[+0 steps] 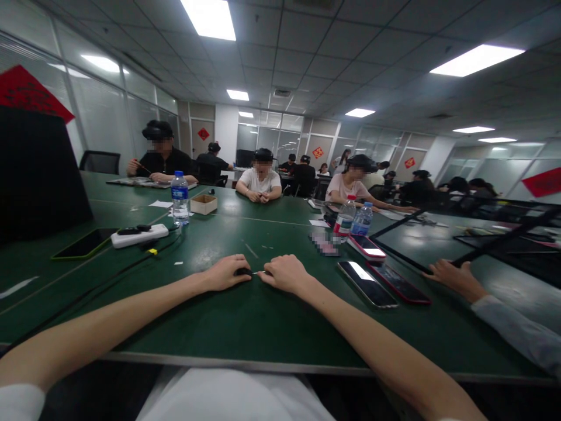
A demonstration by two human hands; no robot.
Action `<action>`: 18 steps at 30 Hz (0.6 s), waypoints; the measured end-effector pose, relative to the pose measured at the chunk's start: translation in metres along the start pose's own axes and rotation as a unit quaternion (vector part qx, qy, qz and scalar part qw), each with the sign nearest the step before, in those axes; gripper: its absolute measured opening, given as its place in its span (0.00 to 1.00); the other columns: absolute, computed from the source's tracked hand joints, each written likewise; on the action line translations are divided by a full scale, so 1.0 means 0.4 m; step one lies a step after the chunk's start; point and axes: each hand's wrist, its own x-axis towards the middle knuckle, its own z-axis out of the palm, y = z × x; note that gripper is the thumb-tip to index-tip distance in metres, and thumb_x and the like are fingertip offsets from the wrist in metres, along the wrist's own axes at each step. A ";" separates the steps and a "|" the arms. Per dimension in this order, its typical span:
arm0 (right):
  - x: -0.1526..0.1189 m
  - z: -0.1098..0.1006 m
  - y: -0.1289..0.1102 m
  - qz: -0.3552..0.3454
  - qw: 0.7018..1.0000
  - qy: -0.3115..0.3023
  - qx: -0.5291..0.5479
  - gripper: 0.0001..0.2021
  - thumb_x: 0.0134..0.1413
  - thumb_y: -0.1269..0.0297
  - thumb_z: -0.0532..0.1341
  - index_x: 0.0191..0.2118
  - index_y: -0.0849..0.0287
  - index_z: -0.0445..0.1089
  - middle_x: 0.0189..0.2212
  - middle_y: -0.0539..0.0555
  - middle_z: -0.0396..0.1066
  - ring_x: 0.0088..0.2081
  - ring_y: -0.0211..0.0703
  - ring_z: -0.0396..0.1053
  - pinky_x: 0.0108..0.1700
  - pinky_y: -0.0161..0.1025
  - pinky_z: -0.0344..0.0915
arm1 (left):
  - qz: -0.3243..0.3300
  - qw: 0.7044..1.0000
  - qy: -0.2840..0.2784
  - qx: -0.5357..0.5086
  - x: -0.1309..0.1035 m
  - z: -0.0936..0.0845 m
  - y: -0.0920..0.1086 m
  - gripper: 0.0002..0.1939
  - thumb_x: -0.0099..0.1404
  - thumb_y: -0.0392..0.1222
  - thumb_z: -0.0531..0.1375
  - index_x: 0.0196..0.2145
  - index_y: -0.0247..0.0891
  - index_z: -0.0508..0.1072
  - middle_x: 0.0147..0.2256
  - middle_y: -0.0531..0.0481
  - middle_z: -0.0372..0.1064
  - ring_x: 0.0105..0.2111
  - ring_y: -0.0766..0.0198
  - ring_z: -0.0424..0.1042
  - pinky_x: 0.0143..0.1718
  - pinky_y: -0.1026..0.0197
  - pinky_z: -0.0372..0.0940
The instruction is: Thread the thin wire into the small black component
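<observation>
My left hand [225, 272] rests low over the green table [210, 327], fingers closed around a small black object [242, 272]. A thin, light-coloured shaft [256, 273] runs from that object across the narrow gap between my hands. On the other side, my right hand [286, 273] is closed too, thumb and fingers pinched at the far end of the shaft. Whatever sits within the right fingers is hidden. Both forearms lie across the front of the table.
Right of my hands are phones [367, 284], bottles [362, 220] and another person's hand [458, 279] at a black frame [403, 222]. On the left are a power strip [139, 235], a phone [85, 243], a water bottle [179, 199] and an open box [204, 204]. People sit opposite.
</observation>
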 end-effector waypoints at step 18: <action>0.005 0.054 0.000 0.019 0.996 0.068 0.056 0.28 0.62 0.44 0.45 0.31 0.59 0.74 0.30 0.56 0.74 0.29 0.40 0.69 0.30 0.34 0.55 | -0.007 1.000 0.009 -0.011 -0.002 0.004 -0.014 0.12 0.64 0.48 0.57 0.39 0.37 0.72 0.37 0.48 0.68 0.37 0.62 0.68 0.40 0.61 0.62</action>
